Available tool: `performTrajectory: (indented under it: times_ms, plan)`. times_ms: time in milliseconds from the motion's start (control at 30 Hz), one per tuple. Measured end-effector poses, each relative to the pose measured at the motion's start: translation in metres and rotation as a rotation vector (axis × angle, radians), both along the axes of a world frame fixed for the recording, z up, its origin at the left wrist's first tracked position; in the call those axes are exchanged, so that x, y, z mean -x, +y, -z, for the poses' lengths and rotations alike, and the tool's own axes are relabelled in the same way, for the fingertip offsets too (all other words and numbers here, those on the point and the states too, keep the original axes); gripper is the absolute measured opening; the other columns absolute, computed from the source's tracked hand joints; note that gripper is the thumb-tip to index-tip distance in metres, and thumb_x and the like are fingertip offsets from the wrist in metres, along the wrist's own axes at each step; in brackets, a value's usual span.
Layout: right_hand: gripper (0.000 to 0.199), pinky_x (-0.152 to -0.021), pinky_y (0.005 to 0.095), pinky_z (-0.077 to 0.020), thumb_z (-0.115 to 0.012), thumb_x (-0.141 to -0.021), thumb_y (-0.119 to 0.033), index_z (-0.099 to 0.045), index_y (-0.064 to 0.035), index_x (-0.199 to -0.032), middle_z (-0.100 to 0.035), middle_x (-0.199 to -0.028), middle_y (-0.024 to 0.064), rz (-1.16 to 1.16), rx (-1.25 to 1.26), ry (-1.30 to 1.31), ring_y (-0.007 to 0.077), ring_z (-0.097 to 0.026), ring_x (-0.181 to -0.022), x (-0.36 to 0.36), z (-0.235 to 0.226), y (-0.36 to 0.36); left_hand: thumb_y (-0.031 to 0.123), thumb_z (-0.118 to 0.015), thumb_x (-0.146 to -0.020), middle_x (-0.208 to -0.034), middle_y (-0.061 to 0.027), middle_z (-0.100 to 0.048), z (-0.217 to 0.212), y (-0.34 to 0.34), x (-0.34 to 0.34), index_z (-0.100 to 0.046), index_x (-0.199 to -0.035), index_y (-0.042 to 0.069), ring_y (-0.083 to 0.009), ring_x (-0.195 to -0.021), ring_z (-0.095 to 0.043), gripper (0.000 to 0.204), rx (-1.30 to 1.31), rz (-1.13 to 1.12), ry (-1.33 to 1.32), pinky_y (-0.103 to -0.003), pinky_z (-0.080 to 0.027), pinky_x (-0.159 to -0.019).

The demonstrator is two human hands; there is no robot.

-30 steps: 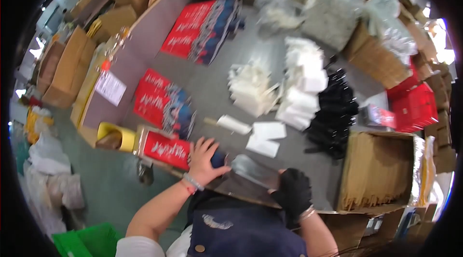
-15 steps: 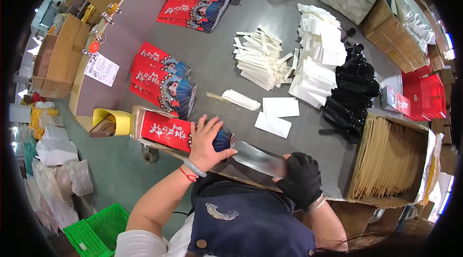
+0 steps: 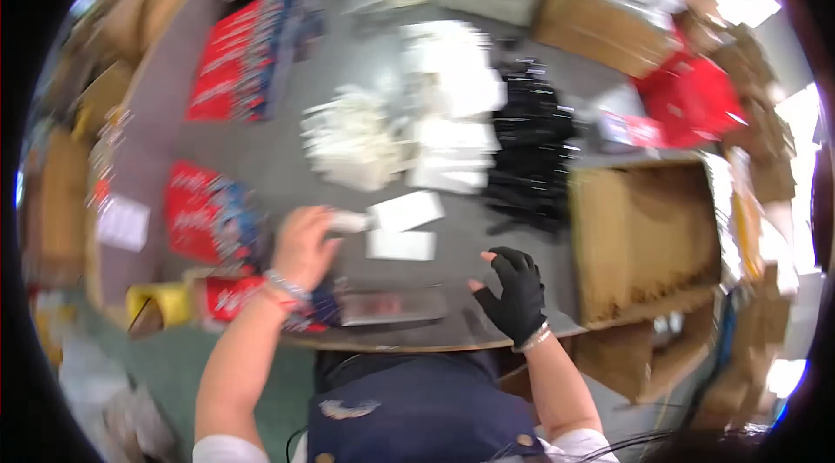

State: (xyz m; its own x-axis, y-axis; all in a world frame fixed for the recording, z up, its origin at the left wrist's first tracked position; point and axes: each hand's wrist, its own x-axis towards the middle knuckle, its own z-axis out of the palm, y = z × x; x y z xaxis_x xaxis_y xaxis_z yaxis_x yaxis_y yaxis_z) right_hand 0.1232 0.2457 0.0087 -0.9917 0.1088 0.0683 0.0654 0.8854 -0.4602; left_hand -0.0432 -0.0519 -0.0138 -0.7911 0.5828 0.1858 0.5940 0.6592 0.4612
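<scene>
My left hand [image 3: 304, 246] reaches over the table, fingertips at a small stack of white paper strips [image 3: 350, 221]; blur hides whether they grip it. My right hand [image 3: 513, 296], in a black fingerless glove, hovers near the front edge, thumb and fingers apart with nothing between them. Between the hands, a clear, shiny plastic sleeve [image 3: 391, 306] lies along the front edge. At its left, partly under my left forearm, is a red and blue printed packet [image 3: 228, 296]. Two white cards [image 3: 402, 246] lie just right of the strips.
Red packets [image 3: 204, 211] fan out at left, with more [image 3: 230, 63] behind. Heaps of white strips [image 3: 352, 141], white packets [image 3: 452, 106] and black plastic spoons [image 3: 531, 150] fill the middle. A cardboard box [image 3: 648, 237] stands right, a red basket [image 3: 696, 98] beyond.
My right hand has let go of the clear sleeve and drawn away right. My left hand has left the red packet and moved forward to the strips. The whole view has shifted and blurred.
</scene>
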Motion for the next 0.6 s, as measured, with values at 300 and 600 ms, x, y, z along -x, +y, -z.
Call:
performTrajectory:
  times_ms: [300, 600]
  plan:
    - [0.035, -0.087, 0.0413, -0.0467, -0.070, -0.079, -0.023, -0.063, 0.0006, -0.104, -0.062, -0.104, 0.0188, 0.856, -0.459, 0.161, 0.0356, -0.060, -0.096, -0.082, -0.013, 0.186, 0.007, -0.077, -0.066, -0.078, -0.0084, -0.060, 0.032, -0.012, 0.033, -0.067, -0.083, 0.006, -0.0266, -0.074, -0.060, 0.020, 0.015, -0.034, -0.131, -0.038, -0.047, -0.069]
    - [0.041, -0.089, 0.0430, -0.0468, -0.062, -0.086, -0.032, -0.064, 0.0001, -0.110, -0.064, -0.107, 0.0204, 0.811, -0.267, -0.057, 0.0357, -0.060, -0.101, -0.074, 0.021, 0.217, 0.014, -0.075, -0.070, -0.074, -0.0138, -0.064, 0.024, -0.015, 0.038, -0.073, -0.090, 0.005, -0.0270, -0.069, -0.064, 0.022, 0.059, -0.097, -0.353, -0.036, -0.051, -0.065]
